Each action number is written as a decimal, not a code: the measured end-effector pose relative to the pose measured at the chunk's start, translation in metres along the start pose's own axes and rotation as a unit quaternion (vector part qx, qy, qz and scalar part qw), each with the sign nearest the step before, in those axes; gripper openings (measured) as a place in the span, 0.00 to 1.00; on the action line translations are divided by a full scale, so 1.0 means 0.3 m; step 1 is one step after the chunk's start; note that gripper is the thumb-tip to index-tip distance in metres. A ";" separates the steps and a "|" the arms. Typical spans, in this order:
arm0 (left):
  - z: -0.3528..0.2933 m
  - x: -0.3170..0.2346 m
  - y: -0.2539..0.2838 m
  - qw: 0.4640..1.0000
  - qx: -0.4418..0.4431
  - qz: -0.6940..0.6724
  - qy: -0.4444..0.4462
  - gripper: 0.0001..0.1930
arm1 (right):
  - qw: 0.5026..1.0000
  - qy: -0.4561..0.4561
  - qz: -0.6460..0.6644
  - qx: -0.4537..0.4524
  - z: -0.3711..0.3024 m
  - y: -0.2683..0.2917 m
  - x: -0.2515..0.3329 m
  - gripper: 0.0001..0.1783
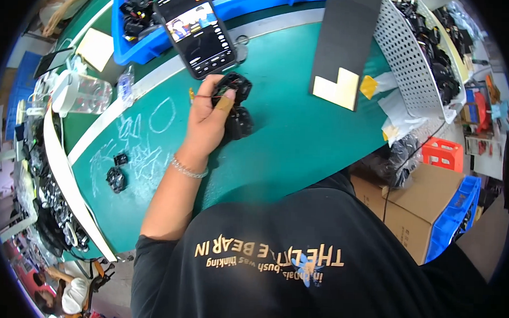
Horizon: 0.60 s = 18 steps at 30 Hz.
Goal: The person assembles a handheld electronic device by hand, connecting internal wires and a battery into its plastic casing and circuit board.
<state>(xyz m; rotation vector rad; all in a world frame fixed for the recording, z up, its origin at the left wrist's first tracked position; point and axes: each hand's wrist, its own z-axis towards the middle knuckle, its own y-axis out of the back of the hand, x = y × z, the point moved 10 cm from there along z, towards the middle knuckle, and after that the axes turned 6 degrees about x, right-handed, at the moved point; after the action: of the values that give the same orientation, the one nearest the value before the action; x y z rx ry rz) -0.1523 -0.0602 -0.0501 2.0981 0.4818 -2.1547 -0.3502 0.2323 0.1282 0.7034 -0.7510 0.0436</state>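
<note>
My left hand (pixel 205 123) reaches over the green table and is closed around a black plastic part (pixel 242 122), with a second dark piece (pixel 238 83) at its upper end. Whether the two are joined I cannot tell. A tan strip like tape wraps the thumb, which presses on the part. Just beyond the hand, a phone (pixel 201 53) with a lit screen leans against the blue bin. Two small black pieces (pixel 116 179) (pixel 120 159) lie on the table to the left. My right hand is out of view; only a dark sleeve (pixel 446 294) shows at lower right.
A blue bin (pixel 126 55) of black parts stands at the back. On the right are a white perforated basket (pixel 414 69) of black parts, a dark grey board (pixel 340 44) and white plastic bags (pixel 399 116). A cardboard box (pixel 403 220) sits low beside me. A clear jug (pixel 88 94) stands left.
</note>
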 end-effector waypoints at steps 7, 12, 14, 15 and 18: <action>-0.011 -0.006 0.001 1.000 -0.009 0.004 0.000 0.06 | 1.000 -0.023 -0.017 -0.006 -0.050 0.086 0.023 0.15; 0.004 0.000 -0.007 1.000 -0.001 0.018 -0.013 0.08 | 0.999 -0.026 0.031 0.001 -0.047 -0.017 0.019 0.15; 0.001 0.011 -0.014 1.000 0.006 -0.016 -0.001 0.07 | 0.998 -0.021 0.056 0.005 -0.029 -0.071 0.021 0.14; 0.003 0.008 -0.010 1.000 0.013 -0.012 -0.002 0.07 | 0.998 -0.018 0.068 0.007 -0.019 -0.096 0.026 0.14; 0.000 -0.001 -0.021 0.999 0.021 -0.027 0.005 0.07 | 0.996 -0.011 0.089 0.017 0.004 -0.134 0.038 0.14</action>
<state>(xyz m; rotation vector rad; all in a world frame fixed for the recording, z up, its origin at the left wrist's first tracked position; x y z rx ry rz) -0.1541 -0.0543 -0.0489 2.1422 0.5049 -2.2033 -0.3312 0.1981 0.1131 0.6675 -0.8345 0.2118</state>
